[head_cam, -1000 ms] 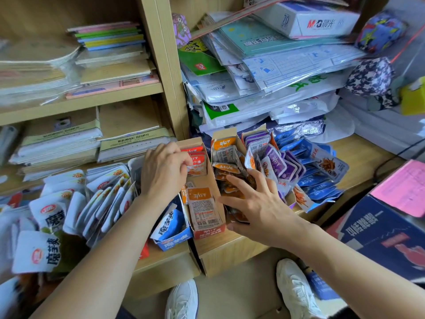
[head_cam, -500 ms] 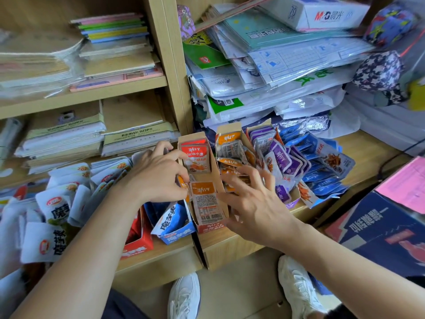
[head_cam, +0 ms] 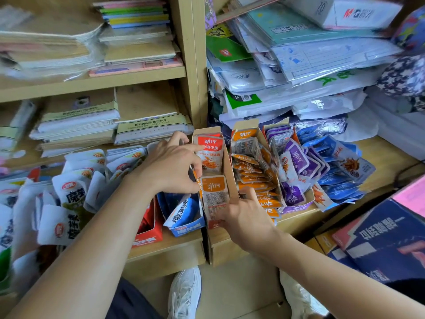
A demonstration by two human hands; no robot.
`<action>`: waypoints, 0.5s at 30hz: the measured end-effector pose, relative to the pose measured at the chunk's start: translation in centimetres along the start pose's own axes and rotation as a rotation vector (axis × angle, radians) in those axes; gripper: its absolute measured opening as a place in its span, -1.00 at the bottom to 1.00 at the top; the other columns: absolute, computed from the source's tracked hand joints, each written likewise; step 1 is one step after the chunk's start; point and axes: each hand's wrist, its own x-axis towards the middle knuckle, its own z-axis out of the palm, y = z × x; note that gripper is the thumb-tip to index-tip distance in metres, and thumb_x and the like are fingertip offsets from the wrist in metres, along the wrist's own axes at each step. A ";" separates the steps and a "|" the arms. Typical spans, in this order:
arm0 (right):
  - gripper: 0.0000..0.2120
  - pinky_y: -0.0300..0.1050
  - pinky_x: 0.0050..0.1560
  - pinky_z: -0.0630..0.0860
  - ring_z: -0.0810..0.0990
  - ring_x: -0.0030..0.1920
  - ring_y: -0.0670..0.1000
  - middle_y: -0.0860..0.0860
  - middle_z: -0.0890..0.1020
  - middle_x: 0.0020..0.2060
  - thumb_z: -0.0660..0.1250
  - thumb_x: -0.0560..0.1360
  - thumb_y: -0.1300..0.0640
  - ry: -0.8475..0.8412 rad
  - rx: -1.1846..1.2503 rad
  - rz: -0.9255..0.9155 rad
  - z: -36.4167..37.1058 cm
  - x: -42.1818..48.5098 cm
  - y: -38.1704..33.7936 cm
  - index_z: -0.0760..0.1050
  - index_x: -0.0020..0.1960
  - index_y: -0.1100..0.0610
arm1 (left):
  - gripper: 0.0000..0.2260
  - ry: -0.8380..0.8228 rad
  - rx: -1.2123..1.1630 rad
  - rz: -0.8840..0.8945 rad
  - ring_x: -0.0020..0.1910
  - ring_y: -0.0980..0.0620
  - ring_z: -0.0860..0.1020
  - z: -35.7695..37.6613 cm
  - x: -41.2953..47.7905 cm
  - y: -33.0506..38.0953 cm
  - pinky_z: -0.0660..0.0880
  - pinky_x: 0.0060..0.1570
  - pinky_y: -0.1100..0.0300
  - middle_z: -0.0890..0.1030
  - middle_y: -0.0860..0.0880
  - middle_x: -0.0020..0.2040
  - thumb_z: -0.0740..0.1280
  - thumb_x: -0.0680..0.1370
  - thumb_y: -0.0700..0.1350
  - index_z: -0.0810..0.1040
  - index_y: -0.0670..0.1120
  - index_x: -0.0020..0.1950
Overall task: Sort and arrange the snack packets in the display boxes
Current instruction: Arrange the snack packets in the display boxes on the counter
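**A:** Where are the hands?

**B:** Both are on the narrow display box [head_cam: 226, 164]. The left hand [head_cam: 170, 166] sits at its left wall with the fingers curled and the forefinger laid on the face of the red packet [head_cam: 210, 155], which stands at the back. Whether it pinches the wall or a packet, I cannot tell.

**A:** And the right?

**B:** The right hand [head_cam: 246, 219] clasps the box's front right corner. Its fingers curl over the wall, and its thumb side is against the orange packet [head_cam: 215, 194] standing at the front, printed back toward us.

**A:** Which way does the box run?

**B:** Its long axis goes straight away from the person, from the shelf [head_cam: 165, 254] edge toward the back. The packets stand across it, one behind another. The hands flank it, the left farther back and the right at the near end.

**A:** Which hand is nearer the loose stock?

**B:** The right. The next box, just beside, holds a slumped row of orange packets [head_cam: 253, 173]. Purple packets [head_cam: 296, 162] and blue packets [head_cam: 340, 169] spill beyond it. White packets [head_cam: 73, 192] lie on the left hand's side.

**A:** The next move?

**B:** My guess is that packets get fed in along that axis, from the right.
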 end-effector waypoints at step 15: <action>-0.60 0.01 0.04 0.17 0.37 0.28 0.03 -0.11 0.60 0.20 0.47 0.45 -0.03 0.107 0.126 -0.033 -3.4 3.9 2.1 0.54 0.25 0.01 | -0.78 -0.052 -0.097 0.008 0.53 0.06 0.01 -0.5 -0.8 -0.7 0.23 0.38 -0.09 0.23 0.20 0.58 0.48 0.36 0.07 0.67 0.19 0.00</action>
